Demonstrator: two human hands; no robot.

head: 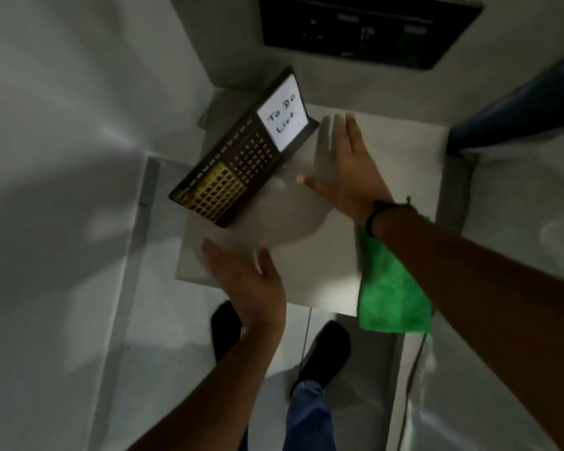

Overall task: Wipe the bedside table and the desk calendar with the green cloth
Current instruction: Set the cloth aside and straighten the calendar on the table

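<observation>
Two hands: left hand (pixel 248 281) and right hand (pixel 345 177) both spread, grasping nothing
Green cloth (pixel 391 297): bench (pixel 306 265) right edge
Desk calendar (pixel 241 157): far-left corner

Dim pale walls (pixel 62 125), grey tiled floor (pixel 163 320).

A black panel (pixel 370 29) is mounted on the wall beyond the hands. Black shoes (pixel 324 351) and jeans (pixel 308 415) are seen below them.
</observation>
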